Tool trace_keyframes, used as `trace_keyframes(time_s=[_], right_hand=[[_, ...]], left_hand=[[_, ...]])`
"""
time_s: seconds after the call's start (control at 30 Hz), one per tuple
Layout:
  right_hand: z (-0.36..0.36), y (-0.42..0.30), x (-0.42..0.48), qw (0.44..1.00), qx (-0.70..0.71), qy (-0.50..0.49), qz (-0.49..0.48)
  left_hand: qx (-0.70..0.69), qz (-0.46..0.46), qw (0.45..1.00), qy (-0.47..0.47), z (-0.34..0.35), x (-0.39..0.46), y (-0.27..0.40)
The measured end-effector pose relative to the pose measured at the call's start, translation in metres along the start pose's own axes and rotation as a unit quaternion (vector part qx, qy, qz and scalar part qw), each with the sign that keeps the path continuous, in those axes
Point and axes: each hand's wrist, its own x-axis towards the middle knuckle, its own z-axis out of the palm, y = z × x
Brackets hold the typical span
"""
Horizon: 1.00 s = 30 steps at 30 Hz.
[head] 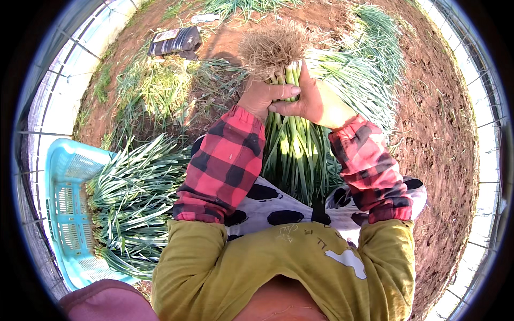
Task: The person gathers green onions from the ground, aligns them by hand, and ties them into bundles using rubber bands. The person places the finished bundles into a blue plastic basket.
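Note:
My left hand [267, 94] and my right hand [317, 98] are wrapped around a bunch of green onions [297, 140] just below its roots. The dry, tangled brown roots [277, 46] fan out beyond my fingers, pointing away from me. Long green leaves hang from my grip towards my lap. Both thumbs and some fingers meet across the near side of the stalks. Behind my right hand, a wide heap of loose green onions [353, 76] lies on the soil. Red and black checked sleeves cover my forearms.
At my left stands a blue plastic basket [72, 208] with bundled green onions [136, 208] in it. Ahead on the left are trimmed yellow-green leaves [164, 88] and a folded striped cloth [174, 42]. A plastic bottle [204, 18] lies farther off. Bare soil [437, 132] runs along the right.

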Motion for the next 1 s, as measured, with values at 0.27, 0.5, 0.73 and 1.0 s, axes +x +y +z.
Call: trace_keyframes(time_s=[0.27,0.5,0.73,1.0], right_hand=[[-0.054,0.045,-0.06,0.96,-0.277,-0.038,-0.018],[-0.073,0.113,-0.143,0.993,-0.098,0.028,0.061],[-0.078,0.173,-0.252,0.926,0.156,0.222,0.262],[0.012,0.31,-0.473,0.763,0.307,0.067,0.566]], left_hand=[[0.186,0.001,0.972,-0.145,0.043,0.04,-0.047],[0.177,-0.14,0.936,-0.271,0.111,0.06,-0.112],[0.367,-0.185,0.86,-0.303,0.141,0.072,-0.13],[0.247,-0.232,0.914,-0.223,0.147,0.06,-0.135]])
